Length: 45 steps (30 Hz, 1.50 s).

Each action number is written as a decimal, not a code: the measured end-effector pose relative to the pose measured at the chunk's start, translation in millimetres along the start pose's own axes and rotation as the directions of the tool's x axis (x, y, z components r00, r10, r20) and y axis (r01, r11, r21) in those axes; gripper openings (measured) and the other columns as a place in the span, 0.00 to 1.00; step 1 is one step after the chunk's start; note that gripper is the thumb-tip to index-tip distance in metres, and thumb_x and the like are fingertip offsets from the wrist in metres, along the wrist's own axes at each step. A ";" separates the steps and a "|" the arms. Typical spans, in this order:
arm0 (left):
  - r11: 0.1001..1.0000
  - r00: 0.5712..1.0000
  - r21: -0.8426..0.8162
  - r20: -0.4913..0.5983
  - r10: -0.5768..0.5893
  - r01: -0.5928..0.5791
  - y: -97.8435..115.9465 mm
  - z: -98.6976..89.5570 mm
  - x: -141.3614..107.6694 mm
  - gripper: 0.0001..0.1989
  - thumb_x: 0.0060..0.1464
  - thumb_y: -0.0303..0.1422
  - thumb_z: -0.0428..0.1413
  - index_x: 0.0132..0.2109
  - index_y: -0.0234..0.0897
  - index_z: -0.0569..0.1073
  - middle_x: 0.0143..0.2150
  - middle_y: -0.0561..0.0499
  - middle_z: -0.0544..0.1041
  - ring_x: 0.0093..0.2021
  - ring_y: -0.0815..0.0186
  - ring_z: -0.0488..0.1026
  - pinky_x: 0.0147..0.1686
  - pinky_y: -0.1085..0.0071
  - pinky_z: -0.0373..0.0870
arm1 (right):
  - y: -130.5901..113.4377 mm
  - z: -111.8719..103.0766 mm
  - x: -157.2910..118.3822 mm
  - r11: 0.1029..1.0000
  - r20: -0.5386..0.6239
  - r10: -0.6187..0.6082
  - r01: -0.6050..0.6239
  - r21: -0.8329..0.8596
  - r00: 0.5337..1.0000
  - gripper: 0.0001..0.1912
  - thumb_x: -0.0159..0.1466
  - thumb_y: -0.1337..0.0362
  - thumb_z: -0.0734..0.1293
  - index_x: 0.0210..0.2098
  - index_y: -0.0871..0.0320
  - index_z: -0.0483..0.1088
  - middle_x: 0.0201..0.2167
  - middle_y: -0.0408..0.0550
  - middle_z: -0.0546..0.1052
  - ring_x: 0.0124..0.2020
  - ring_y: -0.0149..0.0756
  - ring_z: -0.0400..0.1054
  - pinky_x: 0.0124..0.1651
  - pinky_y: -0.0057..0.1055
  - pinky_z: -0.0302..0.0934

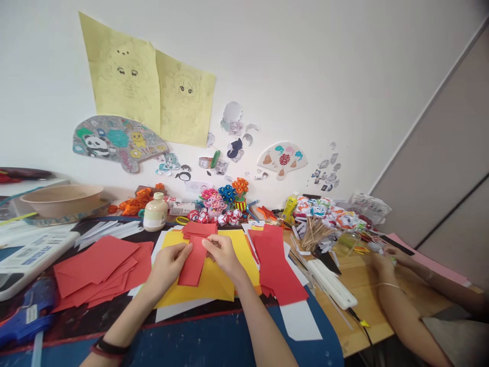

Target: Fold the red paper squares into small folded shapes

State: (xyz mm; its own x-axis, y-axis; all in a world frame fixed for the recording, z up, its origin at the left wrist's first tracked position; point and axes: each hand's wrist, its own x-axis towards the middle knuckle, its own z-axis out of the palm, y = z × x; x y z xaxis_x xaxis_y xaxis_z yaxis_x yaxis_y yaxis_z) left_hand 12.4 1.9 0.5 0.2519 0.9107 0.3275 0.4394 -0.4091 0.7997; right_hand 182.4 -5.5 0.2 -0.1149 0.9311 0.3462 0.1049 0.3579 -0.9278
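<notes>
Left hand [171, 265] and right hand [223, 255] pinch opposite edges of an oblong red strip [193, 270], each grip closed, over a flat yellow sheet [217, 290]. Thin red cards [99, 262] overlap at left.

Soft, even light, warped edges

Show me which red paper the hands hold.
The strip over the yellow sheet, pinched by left hand and right hand; other red papers lie beside or behind it.
</notes>
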 end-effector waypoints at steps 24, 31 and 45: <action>0.992 0.988 0.047 -0.103 -0.112 0.118 -9.6 1.9 5.1 0.23 0.53 0.49 0.46 0.20 0.36 0.62 0.18 0.55 0.63 0.24 0.68 0.59 0.24 0.75 0.52 | -1.4 -1.9 1.2 0.998 -0.058 -0.059 0.058 -0.011 0.997 0.19 0.63 0.54 0.62 0.20 0.59 0.64 0.16 0.39 0.64 0.16 0.26 0.56 0.22 0.25 0.49; 0.989 0.989 -0.027 0.023 -0.144 0.145 -4.1 -0.3 2.1 0.26 0.55 0.50 0.44 0.18 0.37 0.64 0.14 0.53 0.69 0.19 0.67 0.65 0.23 0.75 0.56 | 2.6 -7.2 3.4 0.998 -0.185 -0.059 0.053 -0.039 0.981 0.20 0.63 0.54 0.62 0.20 0.59 0.64 0.15 0.39 0.62 0.16 0.26 0.54 0.21 0.26 0.48; 0.992 0.989 -0.067 0.114 -0.097 0.105 -0.3 -7.8 0.7 0.23 0.54 0.48 0.47 0.20 0.38 0.68 0.18 0.53 0.75 0.21 0.66 0.70 0.25 0.74 0.61 | 0.9 -12.5 4.8 0.997 -0.259 -0.068 0.056 -0.052 0.963 0.21 0.63 0.53 0.62 0.18 0.58 0.63 0.12 0.38 0.60 0.16 0.27 0.53 0.22 0.27 0.48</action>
State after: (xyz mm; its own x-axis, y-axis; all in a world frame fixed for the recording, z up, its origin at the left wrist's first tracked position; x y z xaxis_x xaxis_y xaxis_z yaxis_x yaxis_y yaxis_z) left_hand 5.7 3.1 4.4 0.3052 0.9333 0.1890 0.4047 -0.3068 0.8614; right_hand 194.3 0.2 2.8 0.1381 0.8910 0.4324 0.1492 0.4129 -0.8985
